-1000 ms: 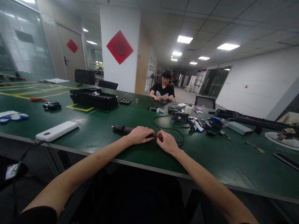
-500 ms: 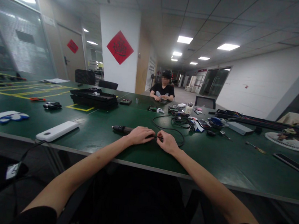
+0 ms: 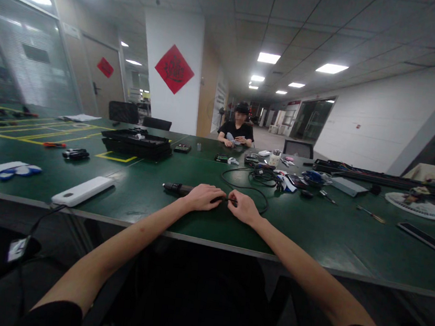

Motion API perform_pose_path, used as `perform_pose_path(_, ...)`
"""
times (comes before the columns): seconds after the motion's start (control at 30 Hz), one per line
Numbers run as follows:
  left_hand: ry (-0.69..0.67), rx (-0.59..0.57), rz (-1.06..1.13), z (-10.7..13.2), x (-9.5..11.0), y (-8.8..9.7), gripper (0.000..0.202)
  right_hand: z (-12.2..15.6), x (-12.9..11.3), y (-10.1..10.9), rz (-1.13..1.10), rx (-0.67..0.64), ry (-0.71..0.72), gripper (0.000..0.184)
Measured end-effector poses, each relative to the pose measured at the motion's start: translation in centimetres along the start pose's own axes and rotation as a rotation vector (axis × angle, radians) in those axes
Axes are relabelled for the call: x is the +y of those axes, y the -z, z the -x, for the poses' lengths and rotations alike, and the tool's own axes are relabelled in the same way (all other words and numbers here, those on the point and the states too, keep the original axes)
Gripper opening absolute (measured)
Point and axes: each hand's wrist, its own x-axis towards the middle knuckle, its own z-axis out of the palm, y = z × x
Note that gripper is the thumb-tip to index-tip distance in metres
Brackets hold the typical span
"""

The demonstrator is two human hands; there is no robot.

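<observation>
A long black tool (image 3: 177, 188) lies flat on the green table (image 3: 138, 195) in front of me. My left hand (image 3: 203, 196) is wrapped round its right part, fingers closed over it. My right hand (image 3: 244, 207) sits just to the right, fingers pinched at the thin tip that sticks out of the tool toward it. A black cable (image 3: 246, 183) loops on the table just beyond both hands.
A white flat device (image 3: 82, 190) lies near the table's front edge at left. A black case (image 3: 137, 143) stands further back left. Small parts, tools and a white round fan grille (image 3: 416, 206) lie at right. A person (image 3: 238, 128) sits at the far side.
</observation>
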Motion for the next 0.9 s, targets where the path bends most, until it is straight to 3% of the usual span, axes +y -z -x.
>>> perform_pose_path(0.2, 0.046, 0.009, 0.007, -0.04, 0.06, 0.02, 0.028, 0.02, -0.07, 0.14, -0.006, -0.007, -0.001, 0.010)
perform_pose_path(0.9, -0.006, 0.009, -0.002, -0.05, -0.17, -0.22, 0.027, -0.02, 0.17, -0.07, -0.014, -0.005, 0.006, 0.009)
